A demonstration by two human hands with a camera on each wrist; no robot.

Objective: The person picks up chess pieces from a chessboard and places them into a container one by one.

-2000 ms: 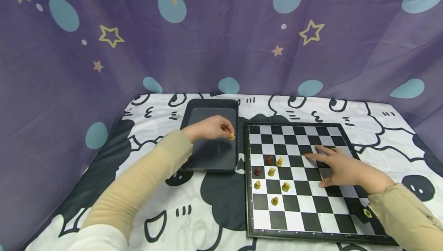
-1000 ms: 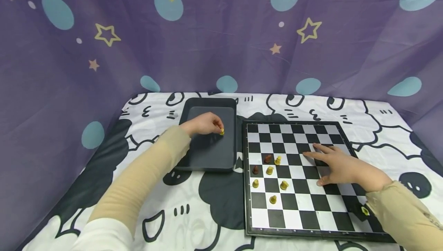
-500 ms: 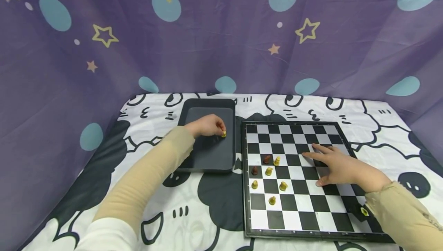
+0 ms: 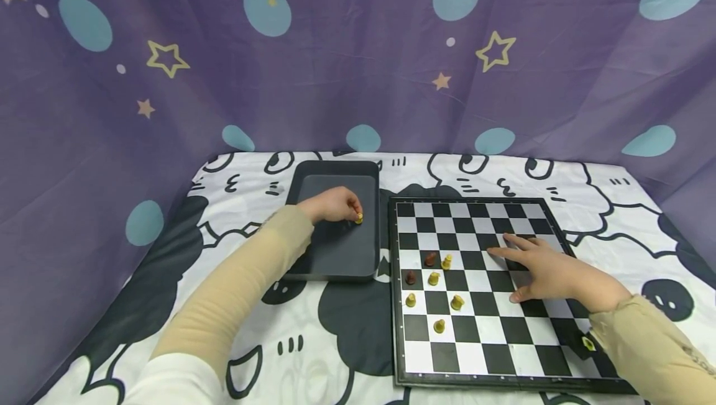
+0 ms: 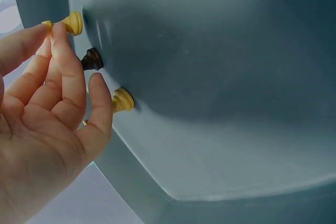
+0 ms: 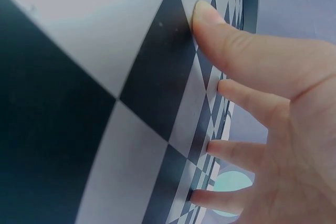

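Note:
My left hand (image 4: 334, 204) is over the dark grey tray (image 4: 330, 271), pinching a yellow chess piece (image 5: 73, 23) between thumb and fingertips. The piece's base is at or very near the tray floor; contact is unclear. In the left wrist view, a dark brown chess piece (image 5: 93, 59) and another yellow chess piece (image 5: 124, 99) stand in the tray, partly hidden by the fingers. On the right, my right hand (image 4: 550, 270) rests on the chessboard (image 4: 492, 380) with its fingers spread, holding nothing.
Several yellow chess pieces (image 4: 439, 326) and two reddish-brown chess pieces (image 4: 411, 277) stand on the board's left side. A small black object with a yellow mark (image 4: 586, 344) shows by the right sleeve. Behind the patterned cloth (image 4: 313, 343) hangs a purple curtain (image 4: 335, 82).
My left hand has carried the yellow chess piece from near the tray's right rim leftward to over its floor, then stayed nearly still. The right hand keeps its place on the board.

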